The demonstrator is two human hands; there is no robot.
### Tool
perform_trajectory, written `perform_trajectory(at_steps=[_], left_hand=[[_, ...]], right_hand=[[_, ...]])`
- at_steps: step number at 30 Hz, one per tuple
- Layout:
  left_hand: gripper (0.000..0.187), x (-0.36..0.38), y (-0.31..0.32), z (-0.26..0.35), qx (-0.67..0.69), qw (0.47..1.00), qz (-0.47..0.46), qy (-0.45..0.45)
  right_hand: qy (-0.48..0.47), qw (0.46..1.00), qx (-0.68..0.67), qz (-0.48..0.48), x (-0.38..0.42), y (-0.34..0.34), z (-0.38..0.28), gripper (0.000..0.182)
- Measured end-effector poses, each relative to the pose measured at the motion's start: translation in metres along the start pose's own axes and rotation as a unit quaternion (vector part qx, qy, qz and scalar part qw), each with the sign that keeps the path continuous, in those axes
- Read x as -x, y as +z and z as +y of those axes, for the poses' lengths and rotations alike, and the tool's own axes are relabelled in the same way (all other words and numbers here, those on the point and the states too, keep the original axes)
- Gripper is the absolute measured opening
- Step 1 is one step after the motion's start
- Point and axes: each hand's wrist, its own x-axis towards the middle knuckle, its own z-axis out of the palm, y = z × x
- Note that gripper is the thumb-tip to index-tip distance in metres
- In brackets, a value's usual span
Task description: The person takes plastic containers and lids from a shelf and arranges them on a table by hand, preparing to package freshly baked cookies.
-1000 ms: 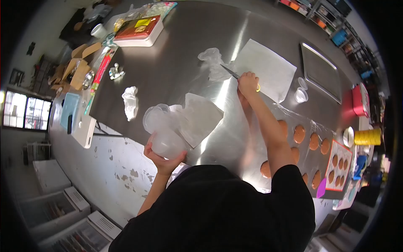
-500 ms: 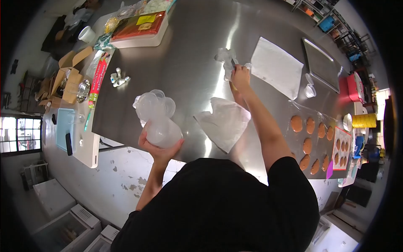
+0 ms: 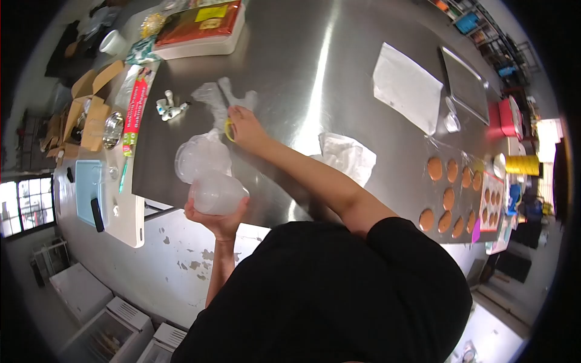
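I have the left hand (image 3: 221, 222) spread wide into a cup around the stacked translucent white plastic tubs (image 3: 216, 193), palm and fingers low, I think because such a smooth, round stack needs support from below and both sides. It sits at the near edge of the shiny stainless-steel table (image 3: 284, 66), with the overlapping translucent round plastic lids (image 3: 195, 158) just beyond it; I can't tell whether the two touch. The right hand (image 3: 247, 130) is closed on a tool with a yellow looped handle (image 3: 229, 129), its fingers mostly hidden from me; the blade end is too blurred to make out, and it lies among the crumpled clear plastic film (image 3: 209, 95). I'd guess the arm reaches across so that film and lids sit together on one side. The creased white paper (image 3: 354, 158) rests beside the right forearm (image 3: 315, 169), partly hidden by it. Against half a second ago, my view has turned a little, and the right hand has swung from mid-table to the left, the film going with it; whether tool or fingers drag it, I can't tell. The left hand keeps its cupped hold.
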Motion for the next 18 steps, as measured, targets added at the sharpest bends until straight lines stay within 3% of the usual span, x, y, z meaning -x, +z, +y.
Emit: perform_trajectory(at_steps=[1, 4, 6, 9, 10, 12, 13, 15, 18], left_hand=[[0.103, 0.001, -0.001, -0.002, 0.006, 1.0, -0.007, -0.004], [0.103, 0.003, -0.008, -0.007, 0.001, 0.999, 0.019, -0.028], [0.104, 0.002, -0.016, -0.01, -0.019, 0.999, 0.047, -0.02], [0.106, -0.001, -0.031, -0.015, -0.096, 0.992, 0.069, -0.032], [0.106, -0.002, -0.034, -0.017, -0.09, 0.993, 0.068, -0.028], [0.108, -0.002, -0.038, -0.022, -0.077, 0.992, 0.093, -0.04], [0.108, -0.003, -0.037, -0.02, -0.062, 0.994, 0.083, -0.035], [0.107, -0.005, -0.034, -0.015, -0.057, 0.992, 0.097, -0.051], [0.104, -0.004, -0.022, -0.005, -0.003, 0.996, 0.075, -0.04]], right_hand=[[-0.04, 0.996, -0.071, 0.04, 0.004, -0.012, -0.014, 0.041], [-0.053, 0.996, -0.063, 0.043, 0.034, -0.065, -0.016, 0.04], [0.022, 0.998, -0.044, 0.046, 0.066, -0.112, -0.009, 0.042], [0.1, 0.979, 0.162, 0.07, 0.129, -0.166, 0.021, 0.052], [0.101, 0.978, 0.165, 0.076, 0.146, -0.173, 0.026, 0.052], [0.254, 0.943, 0.209, 0.043, 0.18, -0.184, 0.034, 0.064], [0.265, 0.938, 0.216, 0.056, 0.19, -0.181, 0.032, 0.064], [0.261, 0.924, 0.277, -0.036, 0.197, -0.162, 0.021, 0.068], [0.216, 0.938, 0.262, -0.067, 0.178, -0.135, -0.004, 0.065]])
